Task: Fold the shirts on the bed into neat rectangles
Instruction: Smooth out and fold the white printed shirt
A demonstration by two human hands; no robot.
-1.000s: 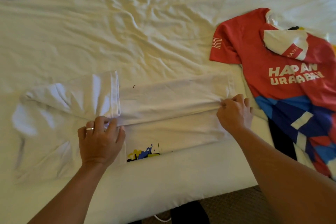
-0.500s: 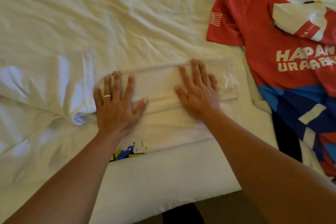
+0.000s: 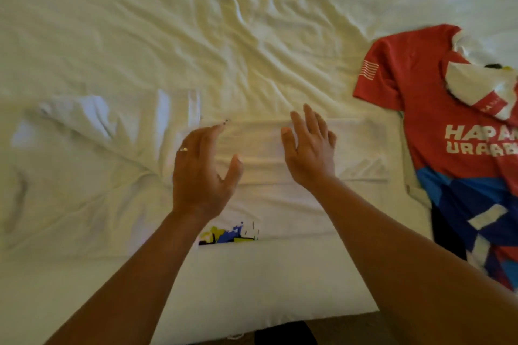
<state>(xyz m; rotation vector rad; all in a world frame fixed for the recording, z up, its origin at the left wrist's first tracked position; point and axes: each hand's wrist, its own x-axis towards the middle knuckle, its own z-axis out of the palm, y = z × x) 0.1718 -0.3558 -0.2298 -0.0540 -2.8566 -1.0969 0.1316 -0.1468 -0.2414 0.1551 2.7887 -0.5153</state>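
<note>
The white shirt [image 3: 280, 176] lies on the bed [image 3: 168, 22] with its long axis running left to right, its bunched sleeve end left of the left hand [image 3: 200, 173]. Both hands hover over the folded band, fingers [image 3: 308, 126] straight and released, holding nothing; whether they touch the cloth cannot be told. The right hand [image 3: 309, 148] is nearer the red shirt [image 3: 420, 120].

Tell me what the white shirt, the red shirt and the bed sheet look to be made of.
White shirt: soft matte knit, probably cotton; it creases softly and lies limp.
Red shirt: smoother fabric with printed colour blocks and lettering, possibly synthetic sportswear; not certain.
Bed sheet: thin cream woven cloth, matte, with many fine sharp wrinkles.
</note>
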